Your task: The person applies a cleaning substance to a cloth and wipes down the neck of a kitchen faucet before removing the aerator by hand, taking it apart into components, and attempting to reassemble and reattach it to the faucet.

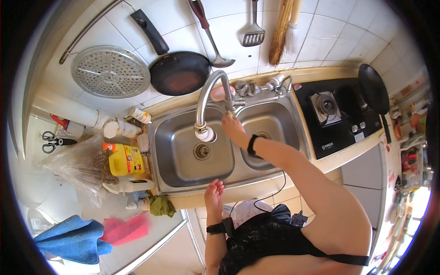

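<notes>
My right hand (234, 125) reaches over the divider of a steel double-bowl sink (233, 176). Its fingers close on the lower body of the curved metal faucet (201, 101), just under the side lever. The faucet's spout, with a white nozzle (206, 134), hangs over the left bowl, above its drain (202, 151). No running water can be made out. At the sink's front edge my left hand (214, 190) is held up with loosely bent fingers and nothing in it. Both wrists wear black bands.
A black gas stove (321, 140) adjoins the sink's right side. At left stand a yellow jug (126, 159), a plastic bag (85, 167) and scissors (57, 141). A green cloth (162, 206) lies by the front corner. A frying pan (180, 73) and utensils hang on the tiled wall.
</notes>
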A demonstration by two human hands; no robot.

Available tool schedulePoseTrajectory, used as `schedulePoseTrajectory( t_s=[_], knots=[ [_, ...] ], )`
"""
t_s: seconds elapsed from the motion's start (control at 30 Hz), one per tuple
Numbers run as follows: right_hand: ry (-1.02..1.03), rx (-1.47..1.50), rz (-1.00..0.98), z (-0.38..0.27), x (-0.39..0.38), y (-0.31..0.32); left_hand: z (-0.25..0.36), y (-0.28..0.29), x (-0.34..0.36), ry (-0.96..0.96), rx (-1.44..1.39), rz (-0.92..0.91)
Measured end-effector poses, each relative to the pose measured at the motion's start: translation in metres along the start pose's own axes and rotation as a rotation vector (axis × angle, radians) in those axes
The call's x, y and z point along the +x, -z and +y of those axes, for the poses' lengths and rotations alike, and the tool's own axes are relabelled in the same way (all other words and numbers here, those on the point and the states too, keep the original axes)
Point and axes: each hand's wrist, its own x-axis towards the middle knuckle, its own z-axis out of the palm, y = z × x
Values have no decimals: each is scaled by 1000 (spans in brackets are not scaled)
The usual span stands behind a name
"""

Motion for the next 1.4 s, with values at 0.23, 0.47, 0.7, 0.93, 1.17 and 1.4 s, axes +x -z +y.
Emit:
schedulePoseTrajectory(
  t_s=[0.23, 0.47, 0.7, 0.93, 1.17, 1.4],
  knots=[
    [-618, 799, 261, 86, -81, 41, -8, 6, 12, 41, -49, 4],
    [-845, 676, 444, 127, -40, -16, -3, 3, 16, 26, -18, -17],
    [-808, 841, 487, 44, -16, -22, 3, 13, 16, 16, -44, 15],
    [-644, 1176, 255, 15, -28, -3, 12, -5, 19, 26, -3, -58],
    [-211, 1019, 130, 0, -89, 40, 19, -20, 31, 90, 70, -200],
    [-57, 527, -147, -2, -255, 84, 51, 11, 27, 47, 116, -163]
  ],
)
